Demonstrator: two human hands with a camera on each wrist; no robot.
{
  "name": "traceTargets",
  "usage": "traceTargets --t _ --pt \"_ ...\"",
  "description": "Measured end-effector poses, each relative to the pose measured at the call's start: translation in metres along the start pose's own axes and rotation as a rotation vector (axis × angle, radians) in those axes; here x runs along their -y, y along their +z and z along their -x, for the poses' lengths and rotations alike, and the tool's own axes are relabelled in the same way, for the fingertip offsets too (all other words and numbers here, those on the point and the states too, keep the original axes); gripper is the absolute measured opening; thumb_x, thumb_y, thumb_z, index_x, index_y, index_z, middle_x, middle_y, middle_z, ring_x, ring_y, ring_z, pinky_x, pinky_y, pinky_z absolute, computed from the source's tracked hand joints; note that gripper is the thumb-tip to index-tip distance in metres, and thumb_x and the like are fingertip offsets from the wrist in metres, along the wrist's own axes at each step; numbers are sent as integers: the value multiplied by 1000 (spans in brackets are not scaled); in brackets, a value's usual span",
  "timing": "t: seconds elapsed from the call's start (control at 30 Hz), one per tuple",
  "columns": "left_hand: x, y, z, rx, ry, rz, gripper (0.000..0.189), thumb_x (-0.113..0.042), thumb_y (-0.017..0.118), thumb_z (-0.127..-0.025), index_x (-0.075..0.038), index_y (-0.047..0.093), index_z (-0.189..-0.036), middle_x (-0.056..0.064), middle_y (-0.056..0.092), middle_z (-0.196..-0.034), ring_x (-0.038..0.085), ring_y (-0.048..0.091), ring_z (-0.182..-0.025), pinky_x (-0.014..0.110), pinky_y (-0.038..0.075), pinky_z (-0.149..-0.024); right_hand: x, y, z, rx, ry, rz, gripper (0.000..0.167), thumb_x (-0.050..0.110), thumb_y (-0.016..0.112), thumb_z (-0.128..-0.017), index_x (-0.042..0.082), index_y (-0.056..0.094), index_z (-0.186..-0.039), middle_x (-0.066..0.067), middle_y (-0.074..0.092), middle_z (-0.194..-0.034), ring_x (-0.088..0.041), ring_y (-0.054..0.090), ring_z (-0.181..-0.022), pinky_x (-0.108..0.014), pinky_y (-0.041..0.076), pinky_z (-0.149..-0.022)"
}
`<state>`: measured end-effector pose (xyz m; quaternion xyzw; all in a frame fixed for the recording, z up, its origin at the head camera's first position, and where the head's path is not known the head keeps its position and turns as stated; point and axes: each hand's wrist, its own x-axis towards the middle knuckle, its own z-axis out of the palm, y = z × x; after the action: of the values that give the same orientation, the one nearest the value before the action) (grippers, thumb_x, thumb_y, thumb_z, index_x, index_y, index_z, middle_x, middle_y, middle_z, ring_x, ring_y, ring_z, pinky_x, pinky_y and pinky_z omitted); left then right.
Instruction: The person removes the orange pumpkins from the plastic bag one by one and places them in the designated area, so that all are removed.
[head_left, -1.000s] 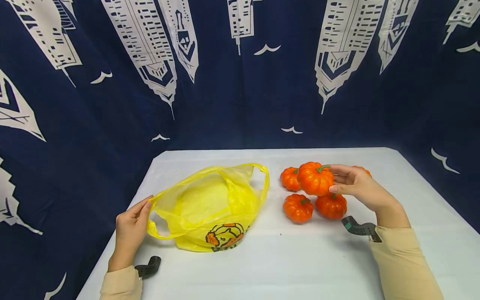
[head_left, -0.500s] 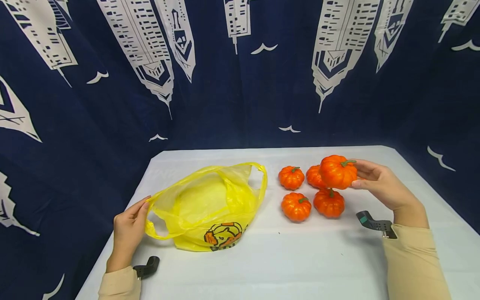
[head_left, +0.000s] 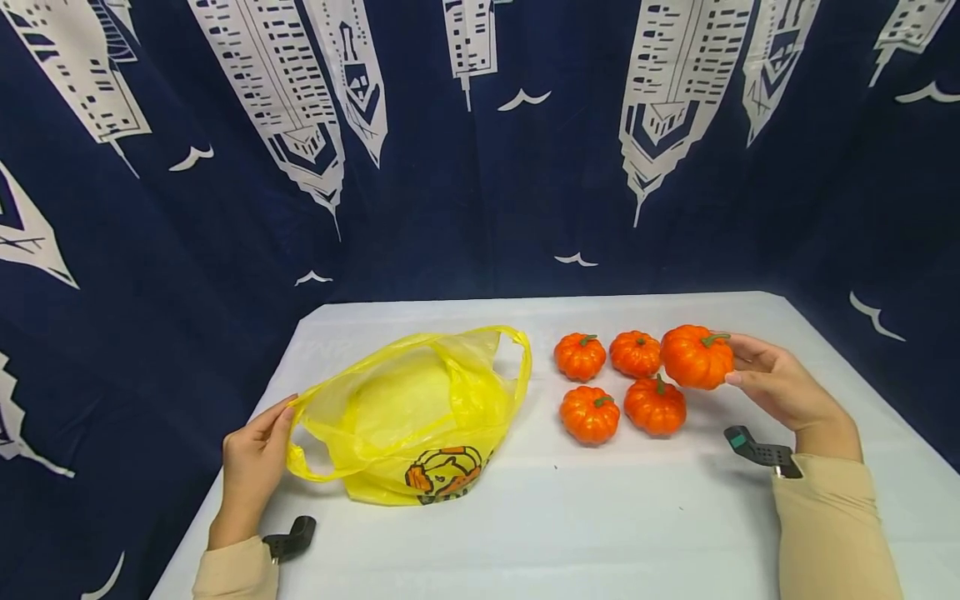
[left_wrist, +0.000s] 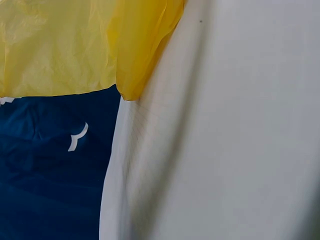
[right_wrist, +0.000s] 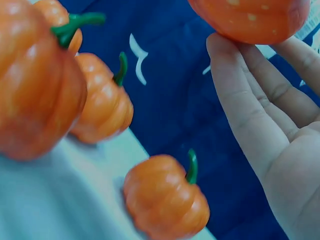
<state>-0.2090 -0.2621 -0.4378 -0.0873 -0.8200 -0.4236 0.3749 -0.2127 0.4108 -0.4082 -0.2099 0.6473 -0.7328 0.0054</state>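
My left hand pinches one handle of a thin yellow plastic bag, whose mouth is spread toward me. A cartoon print shows on its lower front. In the left wrist view, part of the bag hangs at the upper left. At the right, my right hand holds a small orange pumpkin between thumb and fingers, its green stem toward the palm. The right wrist view shows fingers under that pumpkin. The spot behind my right hand is hidden.
Several other small pumpkins stand left of the held one, among them a back-left pumpkin, a back-middle pumpkin, a front-left pumpkin and a front-right pumpkin. All are on the white-covered table, before a dark blue printed curtain.
My right hand has carried its pumpkin rightward from over the group, then slightly down, uncovering the back-middle pumpkin. My left hand keeps its grip on the bag handle.
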Motion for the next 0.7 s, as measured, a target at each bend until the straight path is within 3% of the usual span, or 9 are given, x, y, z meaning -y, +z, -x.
traceTargets --t 0.37,0.57,0.7 --pt "-2 0 0 7 -10 7 20 10 67 -89 10 72 -108 26 73 -106 -27 55 -96 -3 45 -80 -34 -32 25 -17 105 -159 55 -17 41 -96 20 65 -129 11 64 -125 -4 64 -106 -16 56 -89" --pt "-2 -2 1 7 -29 -8 21 9 66 -90 10 72 -110 26 72 -107 -27 54 -96 -3 45 -80 -43 -47 39 -105 194 -79 51 -9 46 -99 29 64 -127 22 50 -127 5 55 -108 -9 52 -88" --pt "0 -2 1 3 -31 -14 20 9 67 -89 10 72 -109 21 74 -107 -27 55 -97 -3 45 -80 -47 -53 45 -133 200 -53 51 -9 47 -99 31 63 -126 26 51 -126 10 54 -109 -7 49 -89"
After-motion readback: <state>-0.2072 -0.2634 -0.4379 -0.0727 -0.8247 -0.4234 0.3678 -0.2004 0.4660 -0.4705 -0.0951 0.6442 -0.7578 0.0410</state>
